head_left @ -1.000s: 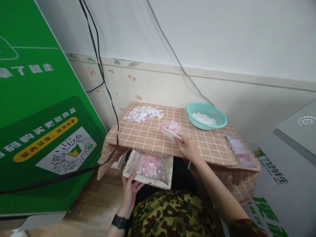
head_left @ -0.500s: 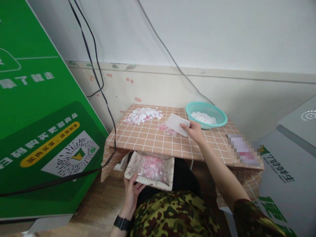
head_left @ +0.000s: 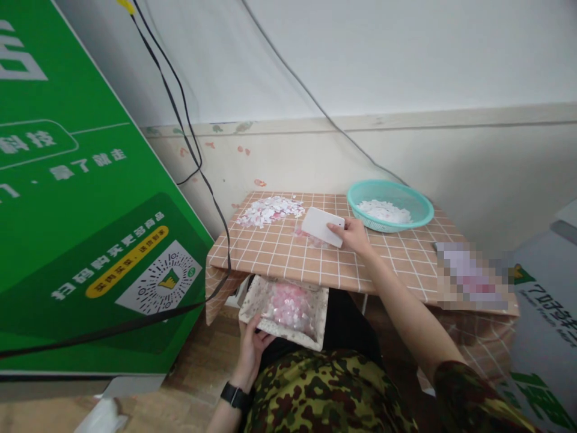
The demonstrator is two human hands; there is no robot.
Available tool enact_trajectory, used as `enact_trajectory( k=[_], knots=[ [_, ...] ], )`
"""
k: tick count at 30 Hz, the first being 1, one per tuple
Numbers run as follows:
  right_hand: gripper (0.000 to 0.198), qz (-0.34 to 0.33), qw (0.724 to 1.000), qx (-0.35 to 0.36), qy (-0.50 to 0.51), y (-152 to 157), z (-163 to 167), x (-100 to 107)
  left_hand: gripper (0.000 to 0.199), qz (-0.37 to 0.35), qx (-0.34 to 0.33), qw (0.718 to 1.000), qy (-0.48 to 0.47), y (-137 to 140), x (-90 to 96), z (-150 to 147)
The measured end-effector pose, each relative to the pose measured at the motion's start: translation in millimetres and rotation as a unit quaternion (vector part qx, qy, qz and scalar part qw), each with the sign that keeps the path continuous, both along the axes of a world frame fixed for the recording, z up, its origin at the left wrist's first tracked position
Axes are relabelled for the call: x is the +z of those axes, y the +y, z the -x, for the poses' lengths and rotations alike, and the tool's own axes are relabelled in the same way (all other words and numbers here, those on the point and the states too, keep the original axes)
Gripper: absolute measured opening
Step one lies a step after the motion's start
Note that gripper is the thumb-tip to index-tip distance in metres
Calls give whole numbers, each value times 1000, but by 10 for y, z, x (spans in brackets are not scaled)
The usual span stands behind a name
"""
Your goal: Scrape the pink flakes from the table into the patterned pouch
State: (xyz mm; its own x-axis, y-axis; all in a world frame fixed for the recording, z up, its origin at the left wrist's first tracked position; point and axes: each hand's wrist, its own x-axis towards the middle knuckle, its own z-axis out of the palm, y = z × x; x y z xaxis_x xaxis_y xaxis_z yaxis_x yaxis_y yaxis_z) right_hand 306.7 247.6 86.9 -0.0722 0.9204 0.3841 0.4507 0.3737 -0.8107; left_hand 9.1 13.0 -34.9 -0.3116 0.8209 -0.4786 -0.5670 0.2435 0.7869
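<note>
My left hand [head_left: 255,344] grips the near edge of a cream patterned box [head_left: 318,322], held against the table's front edge. Pink and white pieces [head_left: 288,305] lie inside the box. With its fingers on the right end, my right hand [head_left: 352,234] holds a flat white scraper [head_left: 322,225] over the tabletop. A small patch of pink pieces [head_left: 315,242] lies at the scraper's near edge, partly covered by it. To the scraper's left rests a pile of white and pink pieces [head_left: 271,210].
A turquoise mesh basket [head_left: 426,214] with white pieces stands at the back right of the checked table [head_left: 252,252]. A pixelated item [head_left: 469,273] lies on the right. A green sign [head_left: 90,198] and a dark strap [head_left: 223,222] are on the left.
The view has shifted, so the whole scene appears further right. Against the pink patch, the scraper has moved slightly left and now covers more of it. Both hands keep their hold.
</note>
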Motion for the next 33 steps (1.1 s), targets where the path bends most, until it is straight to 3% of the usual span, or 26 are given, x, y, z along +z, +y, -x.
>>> enact_trajectory(
  k=[5, 12, 18, 27, 33],
  knots=[
    [41, 7, 999, 28, -24, 55, 27, -3, 59, 5, -2, 1000, 10, 18, -30, -19],
    [43, 40, 995, 53, 71, 75, -4, 3, 60, 1, -18, 1000, 9, 19, -36, -16],
    [39, 55, 995, 76, 44, 73, 20, -9, 62, -13, -30, 999, 8, 5, 3, -55],
    [43, 77, 988, 101, 90, 65, 97, -4, 65, -15, -36, 999, -3, -12, 47, -121],
    [46, 72, 988, 107, 81, 116, 83, -20, 55, -28, -1, 999, -30, -68, 93, -245]
  ],
)
